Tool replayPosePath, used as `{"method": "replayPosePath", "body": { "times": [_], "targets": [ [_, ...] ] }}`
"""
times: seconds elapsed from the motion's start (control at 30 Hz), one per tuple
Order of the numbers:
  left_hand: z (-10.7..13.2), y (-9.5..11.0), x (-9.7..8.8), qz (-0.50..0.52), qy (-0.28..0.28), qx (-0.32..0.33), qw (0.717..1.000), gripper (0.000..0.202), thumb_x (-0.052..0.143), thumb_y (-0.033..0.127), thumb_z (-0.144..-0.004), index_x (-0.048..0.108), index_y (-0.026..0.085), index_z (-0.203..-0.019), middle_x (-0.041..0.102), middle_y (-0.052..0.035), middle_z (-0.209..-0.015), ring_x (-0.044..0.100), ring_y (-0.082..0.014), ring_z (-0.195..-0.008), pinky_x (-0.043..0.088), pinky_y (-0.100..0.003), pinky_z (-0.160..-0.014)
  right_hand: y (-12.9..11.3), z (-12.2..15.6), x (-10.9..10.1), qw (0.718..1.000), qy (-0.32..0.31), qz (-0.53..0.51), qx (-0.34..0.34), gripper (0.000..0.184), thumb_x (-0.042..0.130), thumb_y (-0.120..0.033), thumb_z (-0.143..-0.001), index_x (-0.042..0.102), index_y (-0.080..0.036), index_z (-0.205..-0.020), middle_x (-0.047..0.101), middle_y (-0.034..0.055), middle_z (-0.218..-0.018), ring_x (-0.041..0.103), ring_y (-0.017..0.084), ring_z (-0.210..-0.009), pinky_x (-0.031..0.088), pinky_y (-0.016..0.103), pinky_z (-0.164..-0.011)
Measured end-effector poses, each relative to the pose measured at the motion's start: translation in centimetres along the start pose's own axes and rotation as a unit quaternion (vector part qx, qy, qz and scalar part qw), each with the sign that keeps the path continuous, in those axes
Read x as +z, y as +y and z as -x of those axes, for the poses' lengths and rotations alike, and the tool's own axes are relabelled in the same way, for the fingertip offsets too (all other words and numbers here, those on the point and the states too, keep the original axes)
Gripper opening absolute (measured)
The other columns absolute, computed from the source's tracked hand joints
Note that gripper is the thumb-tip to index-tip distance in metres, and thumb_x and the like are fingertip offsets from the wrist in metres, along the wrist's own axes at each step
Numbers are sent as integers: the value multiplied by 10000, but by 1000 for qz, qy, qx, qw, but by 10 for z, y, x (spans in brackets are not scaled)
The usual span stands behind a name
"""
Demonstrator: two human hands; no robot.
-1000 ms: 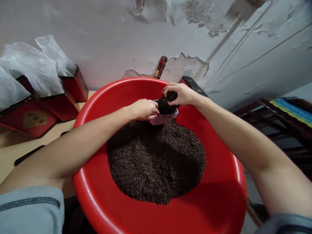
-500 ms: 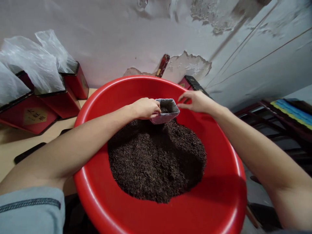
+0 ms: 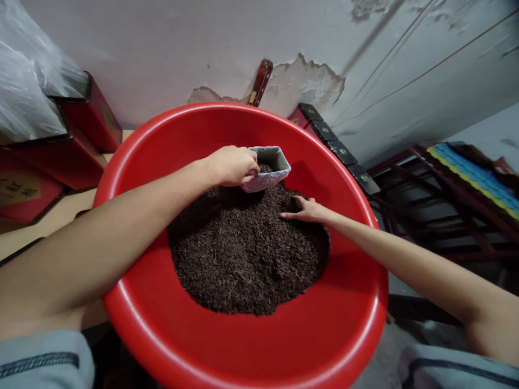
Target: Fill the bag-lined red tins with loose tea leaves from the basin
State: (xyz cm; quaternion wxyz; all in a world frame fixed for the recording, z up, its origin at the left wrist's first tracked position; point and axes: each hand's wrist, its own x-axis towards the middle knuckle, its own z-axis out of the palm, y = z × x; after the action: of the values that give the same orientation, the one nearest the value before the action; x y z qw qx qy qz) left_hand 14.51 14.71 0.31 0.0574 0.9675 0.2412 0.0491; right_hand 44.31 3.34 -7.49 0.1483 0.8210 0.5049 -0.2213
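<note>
A big red plastic basin [image 3: 203,129] fills the middle of the view and holds a heap of dark loose tea leaves [image 3: 243,254]. My left hand [image 3: 231,165] is closed on the rim of a small silvery pouch [image 3: 270,173], held open and upright at the far side of the heap, with some leaves inside. My right hand [image 3: 308,210] lies on the heap just below and right of the pouch, fingers stretched out flat on the leaves.
Red tins [image 3: 85,116] lined with clear plastic bags [image 3: 28,92] stand on the wooden surface [image 3: 52,216] at the left. More dark-lidded red tins [image 3: 332,143] line the peeling wall behind the basin. A dark wooden rack [image 3: 446,194] stands at the right.
My right hand dropped its leaves into the pouch, left it, and came down onto the heap. The left hand kept hold of the pouch. The view shifted left and down.
</note>
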Motion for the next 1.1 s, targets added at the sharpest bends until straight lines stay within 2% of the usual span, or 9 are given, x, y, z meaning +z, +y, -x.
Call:
{"method": "replayPosePath", "body": {
  "times": [0.1, 0.17, 0.33, 0.53, 0.63, 0.73, 0.87, 1.0, 1.1],
  "targets": [
    [1, 0, 0, -4, 7, 8, 1000, 327, 563, 355, -969, 769, 371, -1221, 765, -5, -1191, 661, -200, -1054, 484, -299, -864, -7, -7, -2, 1000, -21, -11, -5, 1382, 748, -904, -598, 232, -233, -1691, 319, 254, -1642, 450, 474, -1460, 407, 561, -1200],
    [1, 0, 0, -7, 4, 10, 1000, 328, 566, 354, -966, 767, 372, -1225, 767, -4, -1178, 659, -202, -1055, 485, -298, -866, -7, -12, -5, 999, -20, -39, -13, 1362, 767, -890, -592, 276, -229, -1676, 345, 240, -1642, 456, 443, -1464, 406, 549, -1207],
    [2, 5, -5, -10, -21, -10, 1000, 321, 563, 342, -971, 777, 353, -1210, 750, -18, -1232, 661, -212, -1073, 482, -313, -886, 2, -21, -12, 977, -55, -197, -54, 1093, 789, -786, -689, 472, -201, -1556, 570, 160, -1523, 588, 321, -1355, 518, 396, -1117],
    [2, 8, -10, -17, -25, -8, 1000, 334, 561, 299, -955, 777, 333, -1206, 724, -15, -1306, 659, -206, -1087, 482, -313, -900, 4, -22, -4, 963, -40, -266, -23, 891, 799, -715, -736, 541, -212, -1424, 676, 143, -1383, 680, 303, -1211, 595, 378, -978],
    [1, 6, -8, -11, -22, -7, 1000, 344, 566, 294, -943, 777, 314, -1214, 714, -29, -1324, 659, -221, -1101, 486, -335, -920, 1, -21, 1, 952, -77, -288, -65, 873, 836, -691, -698, 548, -232, -1382, 695, 130, -1353, 694, 308, -1185, 609, 396, -961],
    [0, 2, -4, 2, -9, -5, 1000, 349, 580, 281, -931, 771, 309, -1222, 714, -26, -1327, 652, -221, -1121, 485, -325, -921, -5, -17, 3, 945, -122, -273, -134, 871, 841, -662, -704, 534, -249, -1405, 687, 123, -1373, 670, 320, -1232, 578, 443, -1035],
    [0, 2, -3, 3, 5, 11, 1000, 318, 580, 266, -926, 785, 293, -1167, 727, -19, -1301, 656, -207, -1085, 492, -304, -874, -13, -11, 6, 948, -114, -239, -174, 931, 872, -605, -654, 525, -237, -1436, 648, 135, -1425, 616, 342, -1309, 525, 460, -1099],
    [2, 7, -9, -4, -21, -7, 1000, 316, 567, 246, -936, 789, 262, -1160, 707, -43, -1335, 660, -223, -1112, 486, -321, -889, -15, -9, 11, 933, -112, -268, -215, 681, 834, -569, -640, 598, -247, -1193, 740, 67, -1154, 690, 312, -1099, 564, 472, -990],
    [2, 9, -10, -1, -26, -9, 1000, 331, 559, 236, -942, 783, 247, -1186, 693, -61, -1356, 656, -245, -1144, 482, -342, -910, -15, -9, 13, 920, -80, -285, -256, 551, 797, -538, -624, 589, -238, -1036, 726, 28, -1018, 684, 284, -1015, 551, 463, -980]
  ]
}}
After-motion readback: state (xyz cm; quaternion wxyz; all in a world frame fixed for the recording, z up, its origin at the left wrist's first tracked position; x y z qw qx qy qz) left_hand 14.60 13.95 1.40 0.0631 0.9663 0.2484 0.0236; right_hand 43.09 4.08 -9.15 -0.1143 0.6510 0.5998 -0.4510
